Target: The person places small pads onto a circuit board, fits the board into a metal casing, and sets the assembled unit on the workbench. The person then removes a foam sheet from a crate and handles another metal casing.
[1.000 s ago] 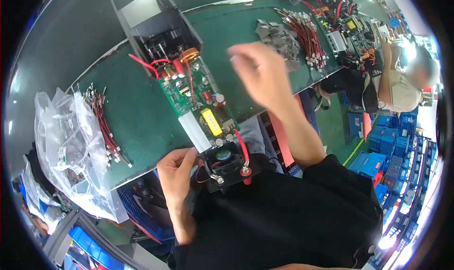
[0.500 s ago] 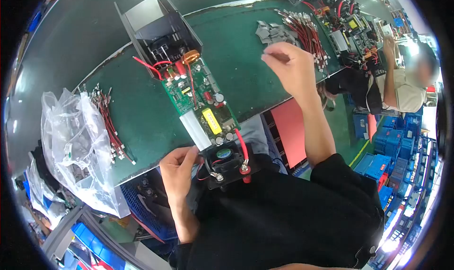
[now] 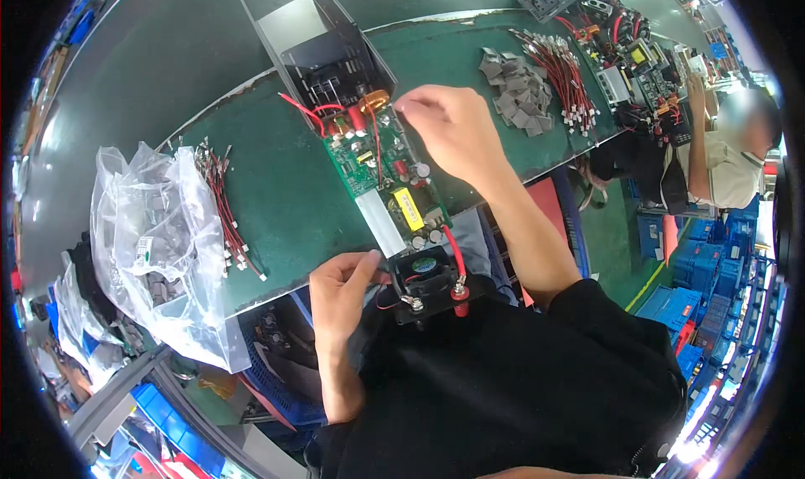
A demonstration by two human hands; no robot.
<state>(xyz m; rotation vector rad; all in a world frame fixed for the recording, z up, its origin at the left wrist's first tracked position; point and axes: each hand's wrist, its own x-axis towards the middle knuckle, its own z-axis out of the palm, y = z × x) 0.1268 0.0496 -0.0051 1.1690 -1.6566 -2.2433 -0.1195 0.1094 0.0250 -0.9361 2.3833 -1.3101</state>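
Two hands at the green circuit board (image 3: 356, 177), which lies on the green bench (image 3: 293, 202) between the open metal housing (image 3: 331, 47) on the far side and the black fan (image 3: 419, 279) at the near end; right hand (image 3: 453, 127) has moved left from beside the grey pieces (image 3: 520, 93) to the copper coil (image 3: 374, 101), so work now appears centred there. Its fingertips are nearly together, contents can't be told; left hand (image 3: 340, 290) stays left of the fan, fingers curled, grip unclear.
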